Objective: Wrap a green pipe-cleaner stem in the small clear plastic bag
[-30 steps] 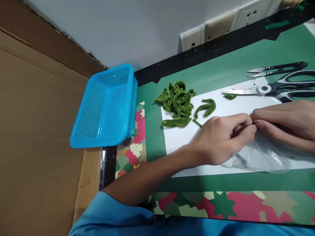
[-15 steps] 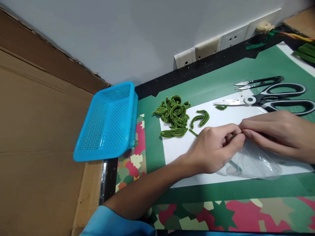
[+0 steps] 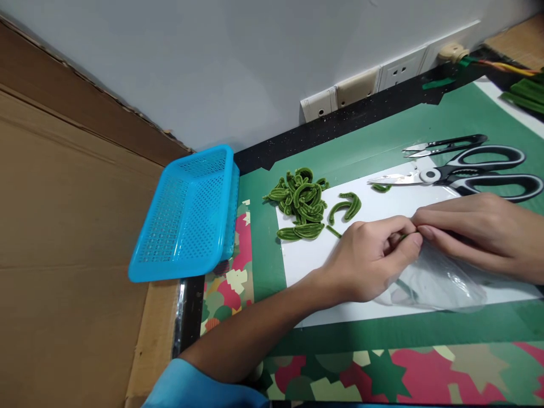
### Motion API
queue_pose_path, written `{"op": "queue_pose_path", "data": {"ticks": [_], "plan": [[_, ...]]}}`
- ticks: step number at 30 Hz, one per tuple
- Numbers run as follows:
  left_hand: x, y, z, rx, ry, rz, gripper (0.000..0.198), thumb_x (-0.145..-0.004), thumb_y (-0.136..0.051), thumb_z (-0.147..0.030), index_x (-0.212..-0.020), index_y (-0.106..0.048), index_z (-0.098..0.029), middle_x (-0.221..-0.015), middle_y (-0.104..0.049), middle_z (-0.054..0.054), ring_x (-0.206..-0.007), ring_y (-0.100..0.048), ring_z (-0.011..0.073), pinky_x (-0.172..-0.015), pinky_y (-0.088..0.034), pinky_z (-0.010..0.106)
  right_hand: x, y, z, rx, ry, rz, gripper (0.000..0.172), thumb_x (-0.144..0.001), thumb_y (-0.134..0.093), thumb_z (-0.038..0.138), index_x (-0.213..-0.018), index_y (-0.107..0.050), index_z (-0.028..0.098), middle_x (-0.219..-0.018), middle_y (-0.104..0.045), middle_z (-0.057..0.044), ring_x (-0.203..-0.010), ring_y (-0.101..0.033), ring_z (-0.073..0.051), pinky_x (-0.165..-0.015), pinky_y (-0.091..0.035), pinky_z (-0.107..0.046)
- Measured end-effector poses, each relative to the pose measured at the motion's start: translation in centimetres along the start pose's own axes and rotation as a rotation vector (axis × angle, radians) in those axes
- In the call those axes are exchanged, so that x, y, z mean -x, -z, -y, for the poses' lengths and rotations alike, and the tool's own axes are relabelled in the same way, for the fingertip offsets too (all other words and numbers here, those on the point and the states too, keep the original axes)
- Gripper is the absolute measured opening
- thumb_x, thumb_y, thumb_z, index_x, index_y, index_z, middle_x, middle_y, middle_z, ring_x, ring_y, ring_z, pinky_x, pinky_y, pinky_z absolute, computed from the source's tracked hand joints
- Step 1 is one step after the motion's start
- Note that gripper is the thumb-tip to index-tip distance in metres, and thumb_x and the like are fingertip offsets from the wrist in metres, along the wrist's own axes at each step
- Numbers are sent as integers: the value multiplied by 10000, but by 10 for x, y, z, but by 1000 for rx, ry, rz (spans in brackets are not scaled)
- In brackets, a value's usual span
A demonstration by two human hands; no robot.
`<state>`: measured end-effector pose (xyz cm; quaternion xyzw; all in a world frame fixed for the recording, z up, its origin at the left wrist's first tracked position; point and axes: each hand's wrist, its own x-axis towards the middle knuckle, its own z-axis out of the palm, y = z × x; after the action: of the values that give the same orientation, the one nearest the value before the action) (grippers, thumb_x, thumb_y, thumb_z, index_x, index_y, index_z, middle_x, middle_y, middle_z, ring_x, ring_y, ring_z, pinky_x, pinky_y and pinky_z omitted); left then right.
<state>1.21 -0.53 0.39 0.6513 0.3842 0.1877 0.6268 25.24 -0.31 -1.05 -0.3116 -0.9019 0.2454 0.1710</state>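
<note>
My left hand [image 3: 374, 258] is closed in a pinch on a small green fuzzy piece [image 3: 403, 235], mostly hidden by the fingers. Its fingertips touch those of my right hand [image 3: 480, 232], which pinches the same piece at its end. Under both hands lies a clear plastic bag [image 3: 442, 280] on a white sheet [image 3: 306, 266]. Left of the hands sits a pile of green fuzzy curled pieces [image 3: 301, 195], with a few flat ones [image 3: 301, 231] just below. Two curved pieces [image 3: 346, 208] and a short stem [image 3: 334, 231] lie nearer my left hand.
Large scissors [image 3: 429, 175] and small black snips [image 3: 446, 145] lie beyond my right hand. A blue basket [image 3: 182, 215] stands at the left beside cardboard [image 3: 72, 255]. Wall sockets [image 3: 361, 88] and a plug [image 3: 454, 52] line the back. Green strips [image 3: 527, 93] are at far right.
The view has shifted very slightly. Both hands stay pinched together in nearly the same place.
</note>
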Motion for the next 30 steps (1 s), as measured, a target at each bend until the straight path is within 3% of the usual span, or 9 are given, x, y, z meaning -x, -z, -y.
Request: {"op": "queue_pose_path", "data": {"ticks": [25,30], "plan": [[1,0,0,20,-13,8,279,-1019,-616,-450,-896,-597,-199,-718,-435,-55,-661,-366,95,-626,-300,264,-2,0,-3,39,54,-18,242,-1124,-419,211,-894,-488,234,-704,-520,48,-546,-510,-107,-553,-355,-281],[1,0,-1,29,7,9,290,-1019,-612,-458,-887,-588,-201,-717,-430,-55,-657,-363,95,-626,-297,267,-1,-1,-2,29,-5,-19,283,-1140,-391,241,-875,-488,233,-709,-519,42,-560,-504,-120,-571,-355,-299]]}}
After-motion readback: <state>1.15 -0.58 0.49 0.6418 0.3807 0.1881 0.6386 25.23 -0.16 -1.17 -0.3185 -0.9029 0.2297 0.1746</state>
